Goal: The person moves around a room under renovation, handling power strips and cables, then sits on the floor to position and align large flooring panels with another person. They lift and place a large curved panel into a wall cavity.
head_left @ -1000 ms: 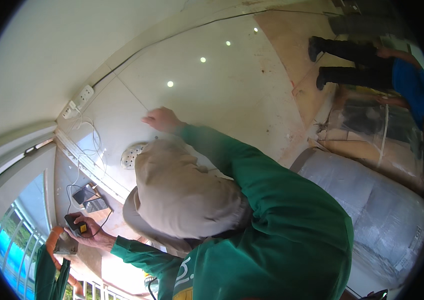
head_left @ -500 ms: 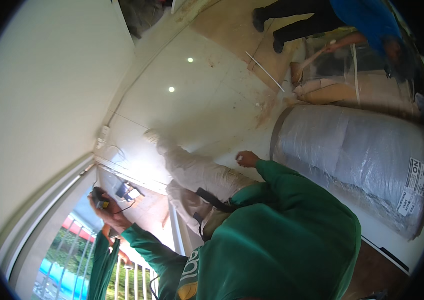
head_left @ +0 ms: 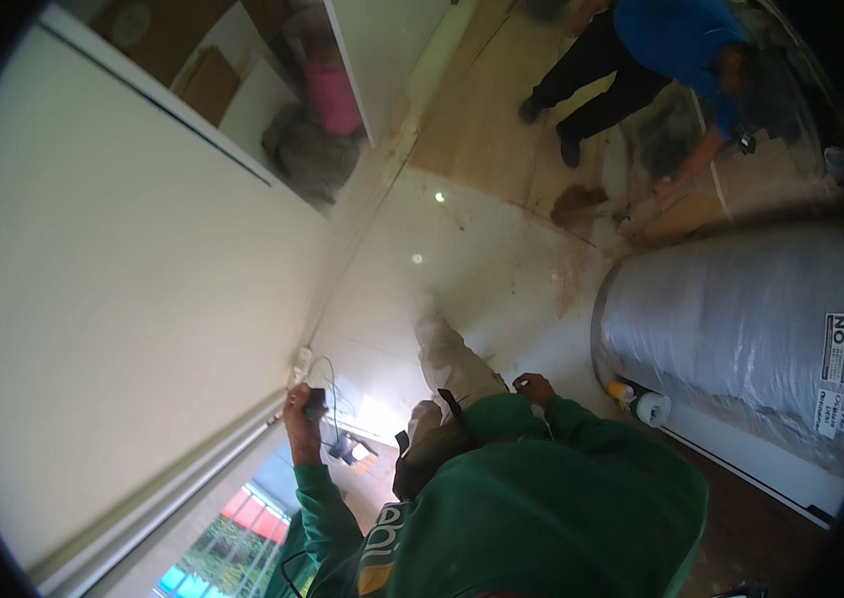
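My left hand point(head_left: 298, 424) is raised at the left beside the wall, its fingers wrapped round a small black box-shaped device point(head_left: 315, 403). Just above the hand, a white socket block point(head_left: 302, 364) sits low along the wall. A thin dark cable point(head_left: 333, 392) loops close by the device; where it ends is unclear. My right hand point(head_left: 534, 388) is held at my right side with the fingers curled. Whether anything is inside that hand cannot be made out.
A large plastic-wrapped roll point(head_left: 731, 309) lies at the right, with rolls of tape point(head_left: 652, 408) near its end. A person in blue point(head_left: 681, 45) bends over cardboard point(head_left: 686, 214) at the far right. A doorway with railings point(head_left: 233, 543) opens at lower left.
My view has swung left and I have stepped along the wall. The left hand with the black device is now beside the socket block. The person in blue has bent lower.
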The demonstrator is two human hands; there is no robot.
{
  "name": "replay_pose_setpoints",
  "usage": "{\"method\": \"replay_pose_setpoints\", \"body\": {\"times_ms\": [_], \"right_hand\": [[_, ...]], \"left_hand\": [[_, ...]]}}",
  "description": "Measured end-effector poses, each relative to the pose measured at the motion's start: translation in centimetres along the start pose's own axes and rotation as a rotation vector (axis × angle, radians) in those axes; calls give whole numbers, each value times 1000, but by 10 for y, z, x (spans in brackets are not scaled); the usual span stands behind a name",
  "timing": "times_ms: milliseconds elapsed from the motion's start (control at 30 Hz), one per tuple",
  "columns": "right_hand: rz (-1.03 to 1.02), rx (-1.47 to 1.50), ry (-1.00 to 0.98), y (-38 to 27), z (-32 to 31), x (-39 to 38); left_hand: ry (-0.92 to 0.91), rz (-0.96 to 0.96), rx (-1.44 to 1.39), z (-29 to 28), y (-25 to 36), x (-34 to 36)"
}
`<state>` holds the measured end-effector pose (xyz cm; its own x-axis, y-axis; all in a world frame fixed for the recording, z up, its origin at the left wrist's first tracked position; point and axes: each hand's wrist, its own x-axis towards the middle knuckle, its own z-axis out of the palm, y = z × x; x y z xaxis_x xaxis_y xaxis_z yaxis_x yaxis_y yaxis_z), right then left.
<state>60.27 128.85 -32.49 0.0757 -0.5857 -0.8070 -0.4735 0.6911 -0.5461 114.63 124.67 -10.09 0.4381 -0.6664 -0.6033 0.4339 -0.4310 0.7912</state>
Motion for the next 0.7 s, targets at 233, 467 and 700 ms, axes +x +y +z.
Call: {"method": "replay_pose_setpoints", "body": {"times_ms": [233,467,700], "right_hand": [[-194,276,106,-77,-23,55],[-271,519,178,-178,-86,37],[-85,671,312,-195,-68,59]], "left_hand": [[-163,35,212,115,65,12],[-261,53,365,232,101,18],[-417,-38,464,299,144,131]]}}
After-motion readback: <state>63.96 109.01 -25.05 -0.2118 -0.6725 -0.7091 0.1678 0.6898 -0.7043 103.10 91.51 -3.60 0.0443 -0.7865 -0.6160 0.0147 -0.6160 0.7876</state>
